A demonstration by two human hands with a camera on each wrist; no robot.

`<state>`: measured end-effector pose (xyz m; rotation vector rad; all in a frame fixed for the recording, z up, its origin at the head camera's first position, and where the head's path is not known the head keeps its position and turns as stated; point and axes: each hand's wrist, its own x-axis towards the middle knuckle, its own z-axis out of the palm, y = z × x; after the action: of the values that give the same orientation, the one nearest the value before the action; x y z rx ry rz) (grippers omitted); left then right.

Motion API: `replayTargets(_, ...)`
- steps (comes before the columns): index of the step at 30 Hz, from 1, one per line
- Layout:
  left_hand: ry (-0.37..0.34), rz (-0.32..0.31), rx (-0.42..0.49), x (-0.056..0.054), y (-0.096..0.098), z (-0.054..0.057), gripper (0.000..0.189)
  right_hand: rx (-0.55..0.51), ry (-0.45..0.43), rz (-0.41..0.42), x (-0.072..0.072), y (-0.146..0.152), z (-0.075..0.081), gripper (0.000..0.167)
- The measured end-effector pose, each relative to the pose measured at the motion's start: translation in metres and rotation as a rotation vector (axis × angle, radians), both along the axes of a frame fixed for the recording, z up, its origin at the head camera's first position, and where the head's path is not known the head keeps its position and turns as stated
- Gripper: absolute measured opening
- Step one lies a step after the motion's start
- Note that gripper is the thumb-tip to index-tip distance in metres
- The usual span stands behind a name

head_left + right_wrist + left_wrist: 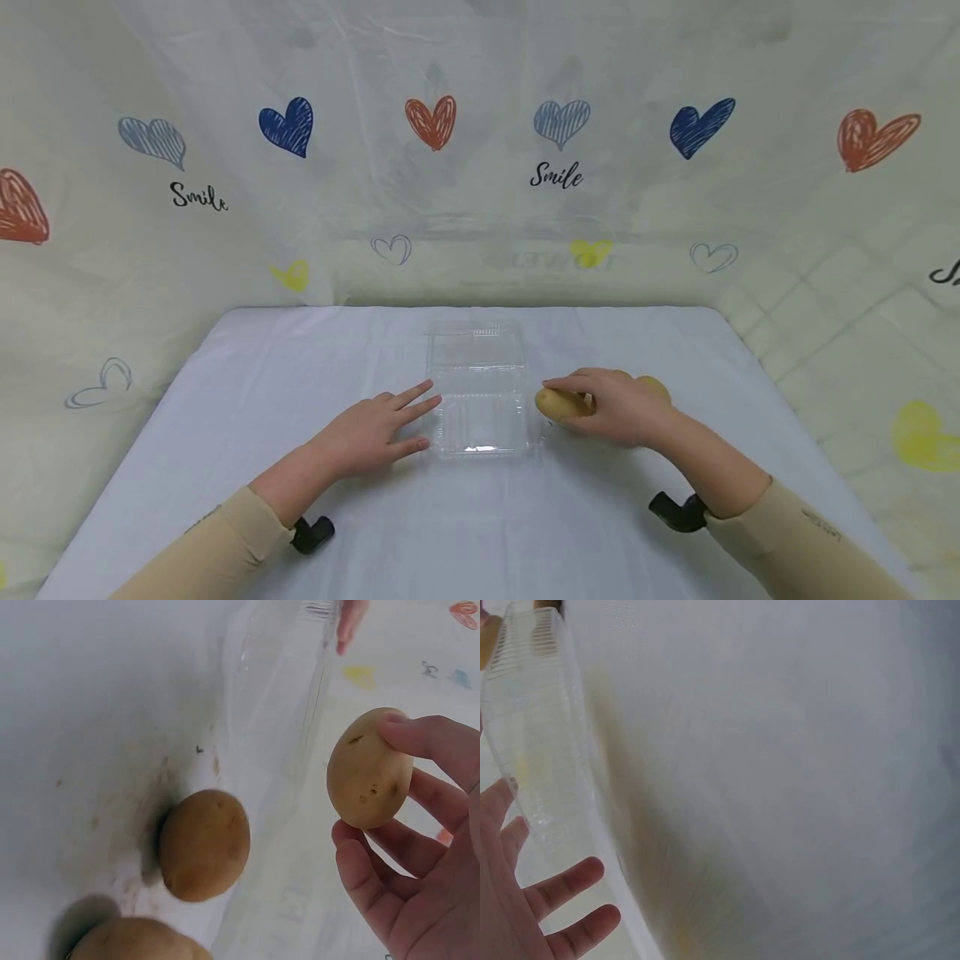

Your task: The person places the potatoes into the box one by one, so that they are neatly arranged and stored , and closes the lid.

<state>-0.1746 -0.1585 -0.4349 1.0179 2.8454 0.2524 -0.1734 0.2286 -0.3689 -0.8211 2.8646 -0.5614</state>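
Note:
My right hand (618, 408) grips a potato (558, 404) between thumb and fingers, just off the right side of a clear plastic clamshell box (483, 451). In the right wrist view the held potato (367, 769) looks smooth and tan, with a few dark spots. The box lies opened out, its lid (476, 343) folded back toward the table's far edge. With fingers spread, my left hand (375, 429) has its fingertips right at the left rim of the box. Nothing is held in it.
Two more potatoes lie on the white cloth, a nearer one (206, 844) and one cut off by the frame edge (135, 941); my right hand partly hides them in the head view. Small dirt specks mark the cloth there. A heart-printed sheet (480, 192) hangs behind the table.

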Motion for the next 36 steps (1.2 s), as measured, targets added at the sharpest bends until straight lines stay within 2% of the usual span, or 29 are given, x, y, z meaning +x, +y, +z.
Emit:
replayTargets(4,-0.001,-0.001,0.003,-0.001,-0.001,-0.001,0.072,-0.011,-0.052,-0.004,-0.008,-0.013,0.002,0.049)
replayTargets(11,-0.004,0.003,-0.007,-0.002,0.0,-0.004,0.072,-0.056,-0.072,0.123,-0.022,-0.039,0.0,0.048)
replayTargets(15,-0.014,0.01,-0.006,-0.002,0.0,-0.005,0.073,-0.051,-0.118,0.145,-0.028,-0.053,-0.004,0.048)
replayTargets(22,-0.034,0.022,-0.008,-0.001,0.001,-0.002,0.073,0.018,-0.214,0.145,-0.037,-0.076,-0.011,0.046)
replayTargets(27,-0.05,0.028,-0.001,0.001,0.001,-0.001,0.071,0.09,-0.259,0.151,-0.043,-0.089,-0.023,0.045)
replayTargets(31,-0.052,0.023,0.008,0.001,0.001,0.0,0.072,0.156,-0.26,0.162,-0.044,-0.097,-0.029,0.044)
replayTargets(36,-0.046,0.02,0.011,0.001,0.001,-0.001,0.073,0.184,-0.265,0.177,-0.043,-0.104,-0.032,0.042)
